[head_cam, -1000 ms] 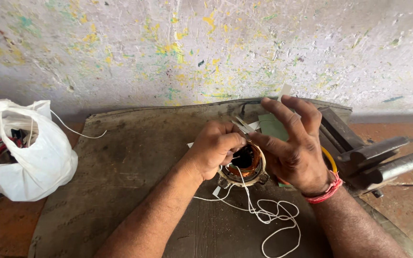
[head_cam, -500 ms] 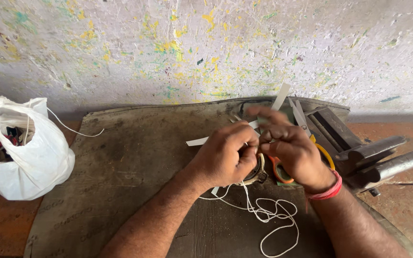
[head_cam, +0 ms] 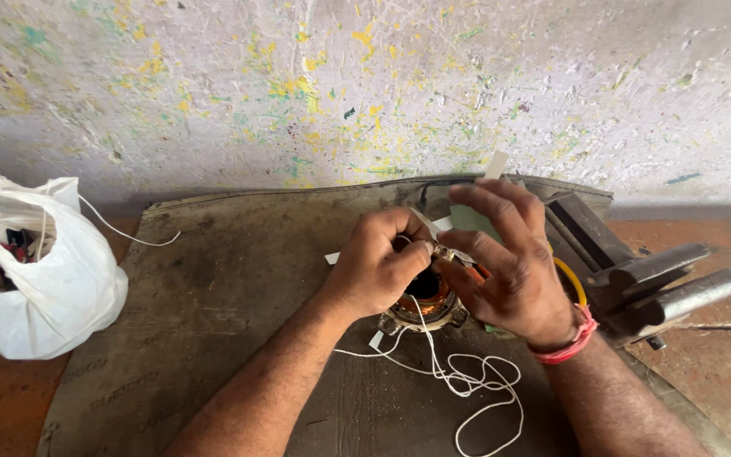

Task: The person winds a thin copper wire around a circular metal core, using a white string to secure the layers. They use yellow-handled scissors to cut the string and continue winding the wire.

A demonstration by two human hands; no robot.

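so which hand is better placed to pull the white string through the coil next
Probably the left hand: its fingers are pinched shut at the top of the copper-wound coil, where the white string runs up. The right hand is spread open, fingers splayed, bracing beside the coil.

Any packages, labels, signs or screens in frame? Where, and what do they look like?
White plastic bag: far left, beside the dark work mat, bulging, thin and crumpled, handles up, red and dark items showing through the open top.
No labels, signs or screens show.
Both hands, left hand and right hand, work at the round copper-wound part, away from the bag.
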